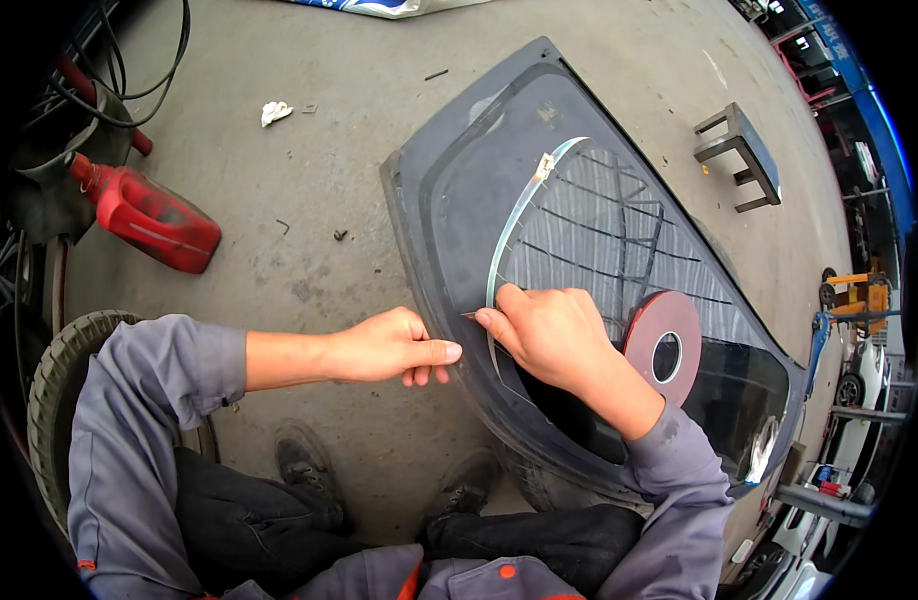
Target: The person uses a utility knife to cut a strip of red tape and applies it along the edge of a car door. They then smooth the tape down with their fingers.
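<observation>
Along glass (601, 245), pale strip (520, 208) (axis bowed) runs up-rt from R hand (554, 335).

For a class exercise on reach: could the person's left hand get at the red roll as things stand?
Probably not directly: the right hand seems to lie between the left hand and the roll.

Soft, even light leaves reflections on the glass (579, 235), while fisheye distortion bends the edges.
</observation>
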Demonstrator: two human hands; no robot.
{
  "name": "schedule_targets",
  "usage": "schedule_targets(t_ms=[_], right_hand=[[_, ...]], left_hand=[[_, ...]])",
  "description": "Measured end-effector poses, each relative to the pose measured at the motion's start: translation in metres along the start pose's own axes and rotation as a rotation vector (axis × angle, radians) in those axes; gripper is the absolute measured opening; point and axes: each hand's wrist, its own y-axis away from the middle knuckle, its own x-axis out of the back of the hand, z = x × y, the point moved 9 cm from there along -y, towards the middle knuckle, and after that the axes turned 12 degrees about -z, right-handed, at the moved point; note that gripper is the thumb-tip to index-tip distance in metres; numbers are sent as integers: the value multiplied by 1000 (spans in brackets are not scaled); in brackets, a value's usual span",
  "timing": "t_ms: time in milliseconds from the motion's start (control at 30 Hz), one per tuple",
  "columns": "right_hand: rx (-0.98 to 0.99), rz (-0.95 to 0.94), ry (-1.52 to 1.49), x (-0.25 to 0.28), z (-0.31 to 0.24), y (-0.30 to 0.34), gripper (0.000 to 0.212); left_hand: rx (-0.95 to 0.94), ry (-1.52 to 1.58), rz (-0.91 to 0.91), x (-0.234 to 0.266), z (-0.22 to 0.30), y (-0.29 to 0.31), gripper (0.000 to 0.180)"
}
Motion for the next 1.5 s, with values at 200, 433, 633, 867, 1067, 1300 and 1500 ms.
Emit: schedule_targets(t_ms=[200, 433, 633, 867, 1067, 1300, 1500], right_hand=[[12, 75, 114, 3, 0, -8, 37], [-10, 71, 55, 1, 6, -8, 37], [6, 71, 5, -1, 8, -5, 36], [1, 132, -31, 5, 8, -7, 35], [-46, 182, -36, 10, 17, -1, 36], [-82, 172, -57, 12, 21, -4, 36], [-63, 140, -105, 11, 18, -7, 34]], left_hand=[[-62, 28, 149, 31, 13, 6, 47], [23, -69, 189, 38, 17, 15, 49], [16, -86, 164, 38, 13, 12, 50], [90, -56, 60, 10, -1, 3, 51], [62, -32, 47, 11, -1, 0, 52], [89, -12, 53, 8, -5, -1, 49], [56, 43, 49, -1, -4, -5, 44]])
